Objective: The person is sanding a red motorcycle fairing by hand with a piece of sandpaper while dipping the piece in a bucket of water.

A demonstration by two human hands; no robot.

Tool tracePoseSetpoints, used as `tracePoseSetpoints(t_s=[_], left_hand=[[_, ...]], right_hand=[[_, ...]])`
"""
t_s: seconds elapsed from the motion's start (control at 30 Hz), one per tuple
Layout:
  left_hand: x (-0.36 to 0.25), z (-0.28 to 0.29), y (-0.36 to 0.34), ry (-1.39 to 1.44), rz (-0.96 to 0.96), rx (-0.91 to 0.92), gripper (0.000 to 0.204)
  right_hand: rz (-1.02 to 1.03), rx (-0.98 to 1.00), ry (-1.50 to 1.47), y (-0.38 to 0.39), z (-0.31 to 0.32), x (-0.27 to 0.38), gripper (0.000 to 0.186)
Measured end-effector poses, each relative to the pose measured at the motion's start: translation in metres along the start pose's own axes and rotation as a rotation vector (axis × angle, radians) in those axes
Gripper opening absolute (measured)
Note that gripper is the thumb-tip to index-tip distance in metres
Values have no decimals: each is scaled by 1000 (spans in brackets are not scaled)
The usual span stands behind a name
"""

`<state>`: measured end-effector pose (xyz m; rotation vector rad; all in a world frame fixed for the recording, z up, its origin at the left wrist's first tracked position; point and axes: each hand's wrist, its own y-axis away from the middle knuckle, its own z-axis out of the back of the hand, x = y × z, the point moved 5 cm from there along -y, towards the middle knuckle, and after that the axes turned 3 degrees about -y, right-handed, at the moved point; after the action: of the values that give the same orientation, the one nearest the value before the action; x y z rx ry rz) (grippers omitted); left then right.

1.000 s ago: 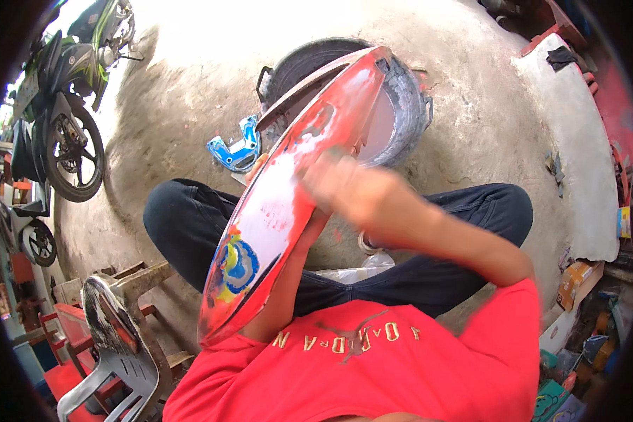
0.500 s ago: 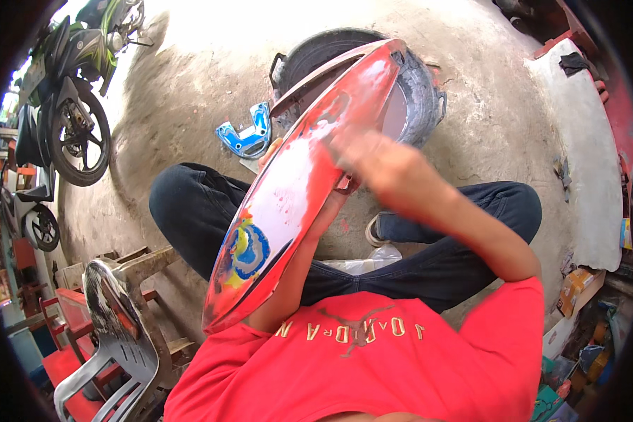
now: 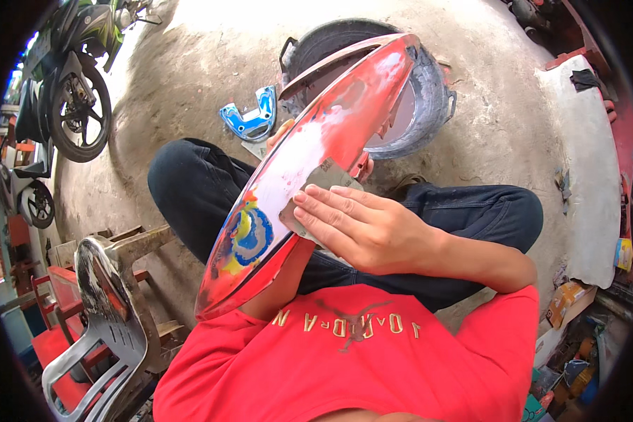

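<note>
A long curved vehicle body panel (image 3: 295, 158) lies slanted across my lap, red with pale sanded patches and blue, grey and yellow rings near its lower end. My left hand (image 3: 280, 133) holds it from beneath; its fingertips show at the left edge, and the palm is hidden. On the panel's right side, my right hand (image 3: 355, 224) presses a grey-brown sheet of sandpaper (image 3: 330, 172) flat with its fingers extended together. Beyond, the panel's upper end overhangs a black tub (image 3: 418, 126) of cloudy liquid.
A blue and white U-shaped part (image 3: 250, 116) lies on the concrete floor left of the tub. Motorcycles (image 3: 77, 105) stand at the far left, with a worn grey plastic chair (image 3: 119, 316) nearer. Along the right are a pale slab (image 3: 584, 176) and assorted clutter (image 3: 573, 366).
My right hand has moved down the panel toward me, from a blur near its middle, and the sandpaper under it now shows clearly. The panel has barely shifted.
</note>
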<state>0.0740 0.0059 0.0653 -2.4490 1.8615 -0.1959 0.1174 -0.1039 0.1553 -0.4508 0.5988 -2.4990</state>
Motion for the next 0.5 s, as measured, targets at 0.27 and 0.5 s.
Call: tracePoseSetpoints(t_s=[0.27, 0.5], left_hand=[[-5, 40, 4, 88, 11, -101, 67], [7, 51, 5, -16, -296, -360, 70]], right_hand=[[-66, -14, 48, -7, 8, -34, 38], [-232, 39, 196, 4, 10, -92, 40]])
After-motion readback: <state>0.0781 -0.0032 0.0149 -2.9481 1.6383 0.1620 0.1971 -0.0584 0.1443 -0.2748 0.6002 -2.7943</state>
